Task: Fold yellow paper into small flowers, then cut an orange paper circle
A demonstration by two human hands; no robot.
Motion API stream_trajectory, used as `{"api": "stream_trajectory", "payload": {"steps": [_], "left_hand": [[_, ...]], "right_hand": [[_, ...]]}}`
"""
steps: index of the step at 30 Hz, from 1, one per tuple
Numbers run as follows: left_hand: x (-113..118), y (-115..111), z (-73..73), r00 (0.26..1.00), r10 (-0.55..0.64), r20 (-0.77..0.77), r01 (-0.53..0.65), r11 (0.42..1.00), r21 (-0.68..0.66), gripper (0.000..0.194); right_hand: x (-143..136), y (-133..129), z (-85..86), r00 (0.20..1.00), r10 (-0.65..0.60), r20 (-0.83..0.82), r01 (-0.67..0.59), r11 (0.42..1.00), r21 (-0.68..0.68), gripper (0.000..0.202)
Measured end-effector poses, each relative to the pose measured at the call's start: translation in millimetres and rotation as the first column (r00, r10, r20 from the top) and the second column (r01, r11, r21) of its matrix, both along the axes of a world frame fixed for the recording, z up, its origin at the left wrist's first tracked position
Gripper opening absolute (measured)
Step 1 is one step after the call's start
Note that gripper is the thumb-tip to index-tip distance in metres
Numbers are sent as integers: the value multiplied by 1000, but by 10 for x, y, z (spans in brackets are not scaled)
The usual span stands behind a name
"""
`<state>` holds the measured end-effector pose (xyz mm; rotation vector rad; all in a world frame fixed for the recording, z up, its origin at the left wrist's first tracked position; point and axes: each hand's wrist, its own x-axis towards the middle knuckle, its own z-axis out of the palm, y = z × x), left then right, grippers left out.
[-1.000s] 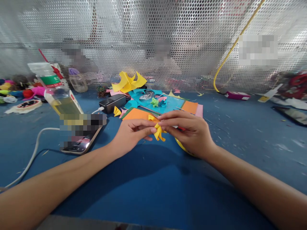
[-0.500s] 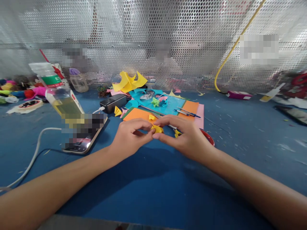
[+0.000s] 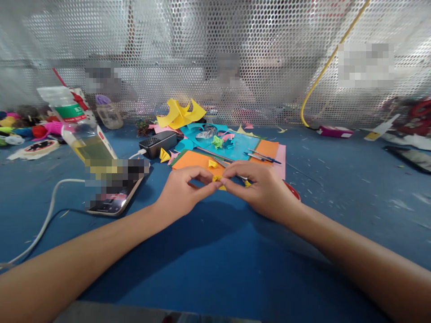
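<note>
Between my fingertips is a small folded piece of yellow paper (image 3: 217, 178), mostly hidden by the fingers. My left hand (image 3: 186, 188) pinches its left side between thumb and forefinger. From the right, my right hand (image 3: 257, 184) pinches the same piece, thumb close to the left thumb. Just beyond the fingers, another small yellow folded paper (image 3: 212, 164) lies on an orange sheet (image 3: 191, 160). Scissors (image 3: 220, 162) show partly behind my right hand. A red rim of a round object (image 3: 292, 190) sticks out beside my right wrist.
A phone (image 3: 116, 197) and a tilted bottle (image 3: 87, 139) stand left, near a black device (image 3: 158, 143) with a white cable. Behind lie blue paper (image 3: 240, 146), pens (image 3: 262, 156), a green paper piece (image 3: 217, 142) and yellow scraps (image 3: 182, 114). A perforated metal panel (image 3: 269, 58) closes the back.
My right thumb and fingertips have shifted over the yellow paper, so less of it shows. My thumbs are closer together. The view has moved slightly.
</note>
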<state>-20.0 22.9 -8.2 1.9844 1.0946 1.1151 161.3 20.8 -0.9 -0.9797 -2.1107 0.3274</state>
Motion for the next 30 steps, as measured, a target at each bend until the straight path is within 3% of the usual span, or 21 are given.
{"api": "stream_trajectory", "payload": {"steps": [3,12,22,30], "left_hand": [[-1,9,-10,999,-13,42,15,999,-51,22],[-12,9,-27,998,-39,52,39,999,-8,20],[19,-12,-7,994,96,55,-92,994,-63,18],[22,-3,-16,993,-56,107,65,994,-84,20]], "right_hand": [[11,21,-6,1000,-4,-3,4,1000,26,9],[-2,-1,-3,999,-32,-12,32,997,72,9],[2,-4,-23,997,-66,39,59,985,161,12],[18,-3,19,995,-91,35,87,991,97,14]]}}
